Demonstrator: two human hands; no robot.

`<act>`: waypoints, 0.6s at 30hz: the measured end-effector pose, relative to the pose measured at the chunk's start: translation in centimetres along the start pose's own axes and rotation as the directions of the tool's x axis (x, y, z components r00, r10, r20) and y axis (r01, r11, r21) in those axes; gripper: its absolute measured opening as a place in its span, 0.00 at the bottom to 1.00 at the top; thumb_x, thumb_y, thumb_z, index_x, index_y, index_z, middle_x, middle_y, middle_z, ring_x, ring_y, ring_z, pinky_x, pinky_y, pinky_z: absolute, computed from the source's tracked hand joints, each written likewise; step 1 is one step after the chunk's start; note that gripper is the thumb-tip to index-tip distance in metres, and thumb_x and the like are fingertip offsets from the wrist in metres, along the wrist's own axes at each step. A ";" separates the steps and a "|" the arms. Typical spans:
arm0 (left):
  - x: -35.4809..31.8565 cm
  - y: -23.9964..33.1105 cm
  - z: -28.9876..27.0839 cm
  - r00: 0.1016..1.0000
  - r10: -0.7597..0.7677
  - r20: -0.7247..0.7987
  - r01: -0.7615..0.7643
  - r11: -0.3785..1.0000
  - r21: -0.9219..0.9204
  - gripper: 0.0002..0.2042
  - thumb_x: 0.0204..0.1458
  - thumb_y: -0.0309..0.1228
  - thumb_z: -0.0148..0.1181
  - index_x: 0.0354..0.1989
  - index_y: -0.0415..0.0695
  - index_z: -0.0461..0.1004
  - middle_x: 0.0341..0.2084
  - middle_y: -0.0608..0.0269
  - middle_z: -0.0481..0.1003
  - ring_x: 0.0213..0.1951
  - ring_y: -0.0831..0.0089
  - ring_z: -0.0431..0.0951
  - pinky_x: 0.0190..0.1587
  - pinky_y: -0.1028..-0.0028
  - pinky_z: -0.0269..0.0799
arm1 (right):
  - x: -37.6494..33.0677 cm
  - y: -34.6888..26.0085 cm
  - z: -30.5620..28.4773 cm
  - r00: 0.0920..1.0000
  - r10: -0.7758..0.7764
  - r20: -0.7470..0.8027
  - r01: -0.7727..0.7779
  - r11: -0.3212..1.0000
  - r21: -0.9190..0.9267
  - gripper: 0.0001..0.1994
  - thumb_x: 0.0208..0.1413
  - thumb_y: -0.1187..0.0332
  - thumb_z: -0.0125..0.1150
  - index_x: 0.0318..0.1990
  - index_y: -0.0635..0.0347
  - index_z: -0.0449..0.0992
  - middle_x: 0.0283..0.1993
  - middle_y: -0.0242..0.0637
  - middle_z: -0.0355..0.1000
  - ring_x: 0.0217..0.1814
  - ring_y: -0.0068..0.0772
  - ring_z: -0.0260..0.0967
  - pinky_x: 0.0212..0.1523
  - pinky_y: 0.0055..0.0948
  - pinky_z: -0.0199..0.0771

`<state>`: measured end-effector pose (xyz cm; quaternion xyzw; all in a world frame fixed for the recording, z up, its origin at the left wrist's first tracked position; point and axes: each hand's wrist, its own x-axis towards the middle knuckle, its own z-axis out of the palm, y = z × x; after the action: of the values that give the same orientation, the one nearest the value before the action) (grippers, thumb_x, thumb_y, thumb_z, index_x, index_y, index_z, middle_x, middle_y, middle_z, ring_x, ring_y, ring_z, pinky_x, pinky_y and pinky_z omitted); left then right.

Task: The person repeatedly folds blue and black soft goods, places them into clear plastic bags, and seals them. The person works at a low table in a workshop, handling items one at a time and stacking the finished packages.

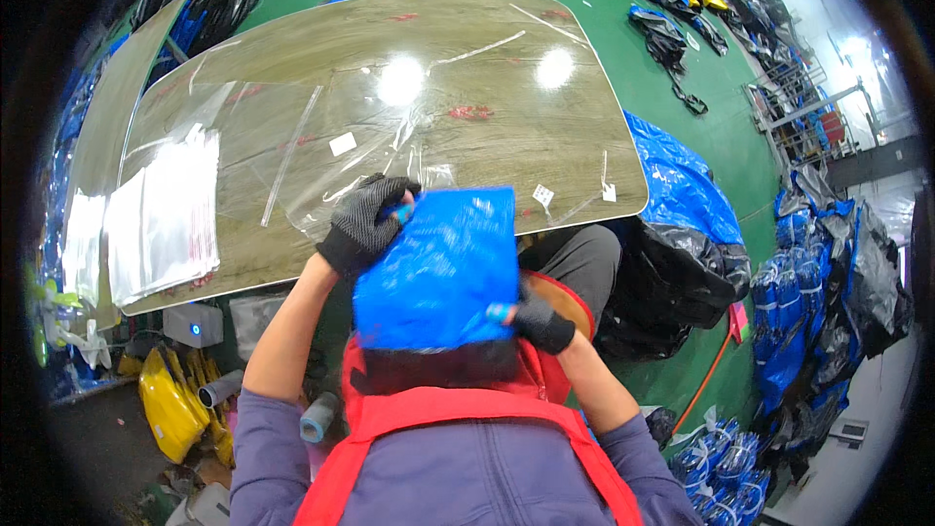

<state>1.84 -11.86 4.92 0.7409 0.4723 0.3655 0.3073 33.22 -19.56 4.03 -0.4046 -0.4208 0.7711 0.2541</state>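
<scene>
A folded blue item in a shiny clear bag (438, 268) is held upright in front of my chest, over the near edge of the wooden table (545, 136). My left hand (365, 224), in a black fingerless glove, grips its upper left corner. At the lower right corner my right hand (538, 321), gloved the same way, pinches the bag. A dark strip shows below the blue bag, against my red apron.
A stack of clear plastic bags (161, 219) lies at the table's left. Loose clear bags (321, 136) spread over the middle. Piles of blue and black packed goods (818, 302) stand on the green floor at right. Yellow items (170, 409) lie under the table's left end.
</scene>
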 end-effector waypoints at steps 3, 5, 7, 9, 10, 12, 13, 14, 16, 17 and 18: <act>-1.1 1.5 -1.2 0.970 0.240 -0.022 -0.228 0.942 0.248 0.08 0.49 0.27 0.54 0.37 0.41 0.73 0.36 0.51 0.76 0.40 0.52 0.75 0.43 0.64 0.71 | 2.5 0.9 0.1 0.978 -0.140 0.157 0.146 0.989 -0.028 0.19 0.59 0.57 0.56 0.51 0.62 0.71 0.45 0.35 0.73 0.48 0.31 0.69 0.52 0.32 0.68; -2.0 2.3 -1.8 1.000 -0.012 0.003 0.012 0.993 0.115 0.06 0.49 0.26 0.53 0.36 0.41 0.72 0.36 0.50 0.75 0.40 0.51 0.75 0.43 0.63 0.71 | 4.9 -0.1 -1.8 0.982 -0.177 -0.067 0.184 0.974 0.133 0.21 0.59 0.52 0.55 0.49 0.60 0.72 0.45 0.36 0.73 0.47 0.31 0.70 0.46 0.33 0.73; -2.5 2.9 -2.0 0.995 -0.103 0.010 0.102 0.990 0.093 0.05 0.50 0.25 0.53 0.35 0.41 0.71 0.36 0.49 0.75 0.39 0.50 0.75 0.42 0.63 0.71 | 8.2 -2.1 -3.7 0.996 -0.078 -0.049 0.085 0.985 0.152 0.24 0.58 0.46 0.54 0.47 0.58 0.73 0.45 0.36 0.74 0.47 0.30 0.72 0.41 0.33 0.78; -2.8 3.2 -2.0 0.998 -0.056 0.022 0.051 0.978 0.200 0.05 0.51 0.25 0.52 0.35 0.41 0.71 0.36 0.49 0.75 0.38 0.50 0.76 0.42 0.63 0.71 | 11.1 -4.0 -4.5 0.982 0.088 0.165 -0.089 0.996 0.003 0.24 0.57 0.49 0.57 0.51 0.60 0.72 0.48 0.37 0.73 0.49 0.29 0.71 0.42 0.30 0.77; -2.8 3.4 -1.9 0.995 -0.085 0.050 0.072 0.973 0.221 0.05 0.52 0.26 0.52 0.35 0.42 0.71 0.34 0.50 0.74 0.37 0.51 0.76 0.41 0.63 0.71 | 12.2 -4.9 -4.5 0.981 0.149 0.124 -0.138 0.986 -0.093 0.25 0.56 0.50 0.59 0.53 0.60 0.71 0.49 0.37 0.73 0.50 0.29 0.71 0.44 0.30 0.76; -3.0 3.6 -1.7 0.998 -0.037 0.047 0.027 0.978 0.207 0.05 0.52 0.27 0.53 0.36 0.42 0.71 0.33 0.50 0.74 0.36 0.52 0.76 0.40 0.62 0.71 | 13.9 -6.1 -3.6 0.946 0.228 0.229 -0.172 0.955 -0.244 0.25 0.56 0.54 0.61 0.56 0.61 0.70 0.51 0.38 0.72 0.51 0.28 0.70 0.47 0.29 0.74; -3.1 3.6 -1.7 0.999 -0.020 0.035 0.012 0.978 0.209 0.05 0.52 0.27 0.53 0.36 0.42 0.71 0.32 0.51 0.74 0.36 0.52 0.76 0.39 0.62 0.71 | 14.4 -6.4 -3.0 0.927 0.274 0.255 -0.203 0.941 -0.271 0.22 0.56 0.53 0.61 0.50 0.61 0.73 0.45 0.35 0.73 0.44 0.25 0.69 0.43 0.27 0.73; -3.3 3.6 -1.6 0.993 -0.104 0.062 0.088 0.971 0.220 0.06 0.52 0.27 0.53 0.37 0.43 0.71 0.34 0.51 0.74 0.37 0.53 0.76 0.40 0.62 0.71 | 14.8 -6.7 -2.4 0.918 0.247 0.309 -0.176 0.955 -0.239 0.19 0.56 0.53 0.61 0.44 0.61 0.75 0.39 0.33 0.74 0.38 0.22 0.68 0.38 0.25 0.71; -3.7 3.6 -1.6 0.986 -0.143 0.089 0.119 0.964 0.236 0.07 0.52 0.27 0.54 0.40 0.43 0.71 0.35 0.52 0.75 0.38 0.53 0.76 0.41 0.62 0.71 | 15.1 -7.4 -1.8 0.931 0.239 0.275 -0.145 0.935 -0.324 0.18 0.57 0.54 0.61 0.41 0.62 0.78 0.34 0.30 0.76 0.31 0.21 0.67 0.35 0.25 0.70; -3.9 3.6 -1.6 0.977 -0.185 0.108 0.149 0.950 0.276 0.08 0.52 0.27 0.54 0.41 0.44 0.71 0.35 0.53 0.75 0.39 0.53 0.76 0.41 0.62 0.71 | 15.3 -7.7 -1.8 0.920 0.235 0.314 -0.135 0.941 -0.309 0.18 0.57 0.54 0.61 0.43 0.62 0.79 0.34 0.30 0.76 0.32 0.21 0.67 0.36 0.26 0.70; -4.1 3.6 -1.7 0.986 -0.141 0.093 0.115 0.964 0.240 0.10 0.52 0.27 0.55 0.42 0.44 0.71 0.36 0.53 0.75 0.40 0.53 0.75 0.42 0.62 0.71 | 15.5 -8.2 -2.0 0.923 0.231 0.309 -0.136 0.944 -0.299 0.19 0.57 0.54 0.60 0.44 0.62 0.79 0.34 0.30 0.76 0.32 0.22 0.67 0.36 0.26 0.70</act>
<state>0.99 -16.73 7.65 0.7587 0.5413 0.2458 0.2664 26.89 -3.04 4.07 -0.3346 -0.5199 0.7846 0.0456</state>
